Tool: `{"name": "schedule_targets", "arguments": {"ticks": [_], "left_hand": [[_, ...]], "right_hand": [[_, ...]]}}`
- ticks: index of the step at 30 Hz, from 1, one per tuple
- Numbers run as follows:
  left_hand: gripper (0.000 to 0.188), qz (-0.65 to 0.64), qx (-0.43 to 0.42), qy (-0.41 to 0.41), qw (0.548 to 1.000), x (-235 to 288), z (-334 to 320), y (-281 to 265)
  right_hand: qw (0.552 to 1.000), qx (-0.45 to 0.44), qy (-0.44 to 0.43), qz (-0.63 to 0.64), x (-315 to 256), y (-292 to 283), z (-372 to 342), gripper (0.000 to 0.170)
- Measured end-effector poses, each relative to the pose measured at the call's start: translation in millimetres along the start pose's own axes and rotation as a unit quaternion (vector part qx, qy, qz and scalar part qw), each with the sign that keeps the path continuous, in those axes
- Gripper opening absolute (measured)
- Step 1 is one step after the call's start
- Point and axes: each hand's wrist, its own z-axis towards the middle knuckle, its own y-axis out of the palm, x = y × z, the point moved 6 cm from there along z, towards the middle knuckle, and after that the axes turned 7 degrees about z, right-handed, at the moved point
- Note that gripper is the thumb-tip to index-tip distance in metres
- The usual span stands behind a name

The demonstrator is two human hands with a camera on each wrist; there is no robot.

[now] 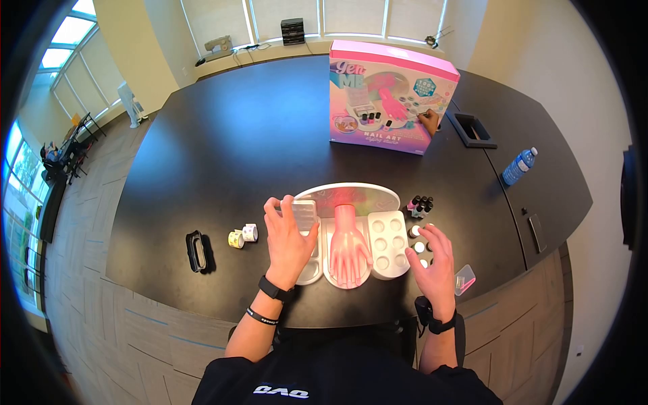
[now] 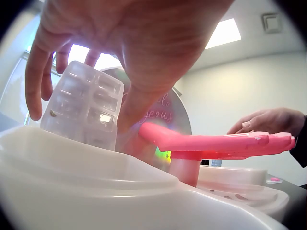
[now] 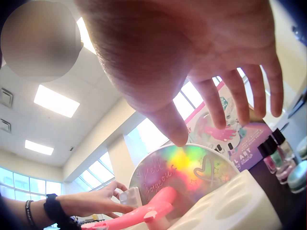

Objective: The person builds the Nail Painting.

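My left hand [image 1: 287, 246] grips a clear plastic compartment tray [image 2: 86, 105], fingers on one side and thumb on the other. It stands tilted up on the left part of the white nail-art station [image 2: 72, 165]. A pink model hand [image 1: 347, 246] lies palm down in the station's middle, before a shiny curved backboard [image 3: 160, 172]. To its right is a white palette [image 1: 387, 244] with round wells. My right hand [image 1: 435, 270] hovers with fingers spread and holds nothing. Small white-lidded jars [image 1: 414, 231] sit beside it, partly hidden beneath its fingers.
Several nail polish bottles [image 1: 420, 206] stand right of the backboard. A pink-edged clear piece [image 1: 464, 279] lies near the front edge. At left are two tape rolls [image 1: 243, 235] and a black case [image 1: 198, 252]. Behind stand a large box [image 1: 391, 98] and a water bottle [image 1: 519, 167].
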Motion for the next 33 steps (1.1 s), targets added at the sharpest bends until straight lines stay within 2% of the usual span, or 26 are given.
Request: {"name": "schedule_targets", "arguments": {"ticks": [5,8,10,11,12,15,16,18,20,22,23,29,33], "left_hand": [[0.091,0.018,-0.028,-0.029,0.999,-1,1,-8],[0.092,0.039,0.002,-0.007,0.999,-8,1,-18],[0.087,0.051,0.024,-0.008,0.998,-16,2,-25],[0.074,0.056,0.038,-0.016,0.998,-20,2,-29],[0.074,0.056,0.038,-0.016,0.998,-28,3,-32],[0.052,0.064,-0.018,-0.031,0.997,-54,5,-38],[0.052,0.064,-0.018,-0.031,0.997,-64,5,-42],[0.054,0.119,-0.06,0.015,0.991,-84,5,-42],[0.061,0.136,-0.09,0.014,0.987,-108,3,-42],[0.069,0.192,-0.166,0.05,0.966,-124,0,-36],[0.078,0.18,-0.212,0.024,0.96,-131,0,-34],[0.087,0.175,-0.275,-0.001,0.945,-148,1,-26],[0.085,0.159,-0.276,-0.002,0.948,-156,-1,-19]], "right_hand": [[1.0,-0.002,-0.003,-0.001,1,0,0,0.049],[1.0,-0.003,0.004,0.008,1,-1,0,0.048],[1.0,0.0,0.007,0.007,2,-2,-1,0.048],[1.0,0.0,0.007,0.007,3,-2,-1,0.048],[1.0,0.001,0.005,0.005,4,-3,-1,0.048],[1.0,0.003,0.006,0.004,4,-5,0,0.047],[1.0,0.004,0.009,0.005,4,-6,0,0.047],[1.0,0.004,0.009,0.006,6,-6,0,0.047],[1.0,0.004,0.008,0.006,6,-7,1,0.047],[1.0,0.005,0.011,0.005,6,-7,0,0.047],[1.0,0.005,0.011,0.005,6,-7,0,0.047],[1.0,0.005,0.011,0.007,5,-5,-1,0.045],[1.0,0.008,0.009,0.01,3,-6,0,0.044]]}}
